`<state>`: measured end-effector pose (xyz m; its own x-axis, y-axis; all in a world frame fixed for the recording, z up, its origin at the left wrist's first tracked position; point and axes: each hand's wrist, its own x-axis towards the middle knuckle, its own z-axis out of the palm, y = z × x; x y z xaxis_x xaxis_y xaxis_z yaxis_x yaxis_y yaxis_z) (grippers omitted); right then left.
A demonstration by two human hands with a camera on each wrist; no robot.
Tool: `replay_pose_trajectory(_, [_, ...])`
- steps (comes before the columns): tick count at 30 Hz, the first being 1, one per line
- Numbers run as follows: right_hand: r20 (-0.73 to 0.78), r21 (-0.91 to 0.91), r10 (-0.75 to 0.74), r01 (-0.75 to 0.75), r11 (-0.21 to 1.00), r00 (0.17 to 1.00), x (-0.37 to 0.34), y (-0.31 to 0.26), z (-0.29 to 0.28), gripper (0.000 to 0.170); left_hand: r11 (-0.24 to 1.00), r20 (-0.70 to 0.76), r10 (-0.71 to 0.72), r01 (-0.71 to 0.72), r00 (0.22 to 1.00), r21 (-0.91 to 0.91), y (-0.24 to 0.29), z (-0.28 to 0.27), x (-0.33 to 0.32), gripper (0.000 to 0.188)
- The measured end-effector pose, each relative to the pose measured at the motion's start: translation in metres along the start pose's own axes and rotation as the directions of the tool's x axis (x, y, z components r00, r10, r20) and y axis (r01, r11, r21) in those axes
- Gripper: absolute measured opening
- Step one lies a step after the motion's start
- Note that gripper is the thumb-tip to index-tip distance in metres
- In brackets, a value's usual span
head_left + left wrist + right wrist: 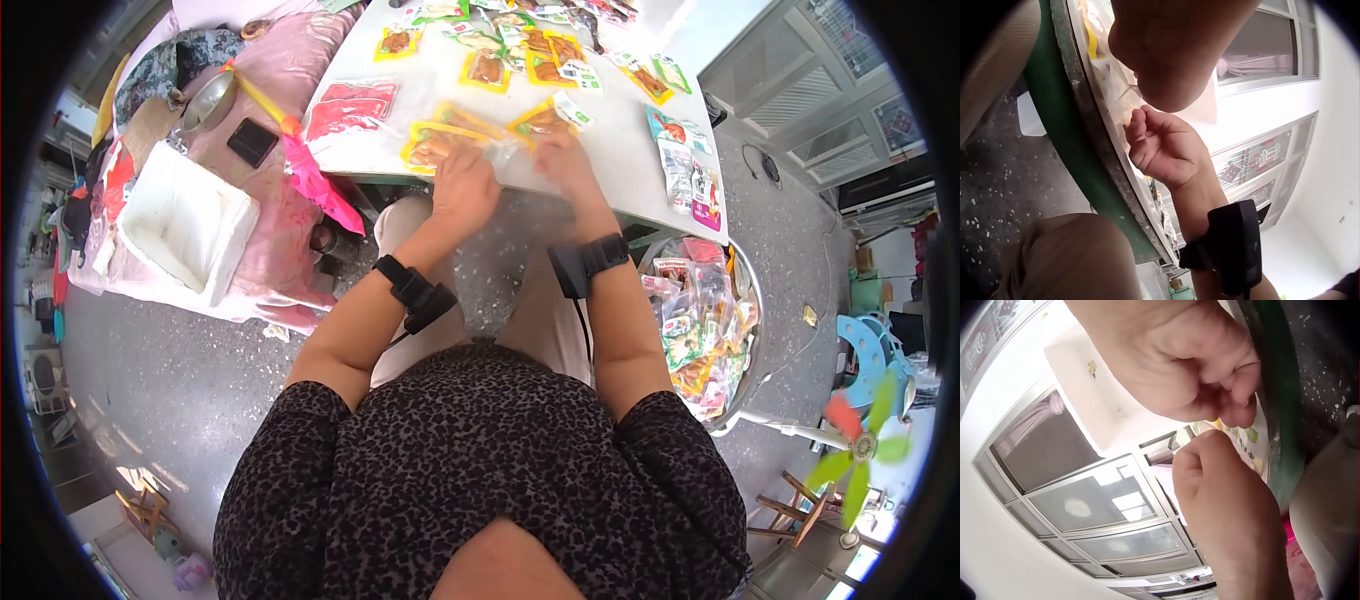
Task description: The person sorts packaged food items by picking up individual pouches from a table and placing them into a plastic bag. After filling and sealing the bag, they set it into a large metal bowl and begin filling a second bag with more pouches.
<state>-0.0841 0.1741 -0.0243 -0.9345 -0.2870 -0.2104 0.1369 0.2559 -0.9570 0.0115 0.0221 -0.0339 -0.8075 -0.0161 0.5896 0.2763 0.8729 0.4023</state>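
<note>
At the table's near edge, my left hand (466,190) curls its fingers at the clear plastic edge of a yellow-bordered food packet (428,148) with brown contents. Another such packet (462,121) lies just behind it. My right hand (568,165), blurred, also pinches clear plastic between the hands, close below a yellow-bordered packet (543,119). In the left wrist view, the right hand (1166,149) has its thumb and fingers together at the clear plastic (1124,94). The right wrist view has the left hand (1225,494) with curled fingers beside the right hand (1188,359).
Red packets (352,107) and several yellow-bordered packets (487,70) lie on the white table (420,75). More packets (680,165) are at its right end. A basin (757,300) full of packets stands at right. Left are a white foam box (185,225) and a phone (252,143).
</note>
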Motion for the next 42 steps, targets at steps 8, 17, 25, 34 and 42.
replay_pose_trajectory(8, [-0.486, -0.553, -0.358, 0.037, 0.833, 0.797, 0.071, 0.008, -0.064, 0.038, 0.990, 0.212, -0.126, 0.108, 0.969, 0.096, -0.005, 0.008, -0.004, 0.014])
replay_pose_trajectory(17, [-0.103, -0.806, -0.199, 0.035, 0.590, 0.975, 0.109, -0.014, -0.059, 0.063, 0.983, 0.319, -0.164, 0.127, 0.933, 0.133, 0.004, 0.002, 0.000, 0.020])
replay_pose_trajectory(25, [-0.072, -0.887, -0.094, -0.020, 0.462, 0.993, 0.104, -0.006, -0.052, 0.041, 0.986, 0.144, -0.048, 0.024, 0.988, 0.162, 0.001, 0.010, -0.005, 0.015])
replay_pose_trajectory(34, [-0.061, 0.015, 0.066, -0.065, 0.998, 0.996, 0.054, -0.026, -0.057, 0.018, 0.964, 0.416, -0.190, 0.088, 0.889, 0.252, 0.014, -0.023, 0.011, 0.015])
replay_pose_trajectory(42, [-0.126, 0.773, -0.013, 0.106, 0.625, 0.992, -0.016, 0.011, -0.070, 0.020, 0.981, 0.218, -0.190, 0.176, 0.957, 0.084, -0.003, -0.009, -0.003, 0.013])
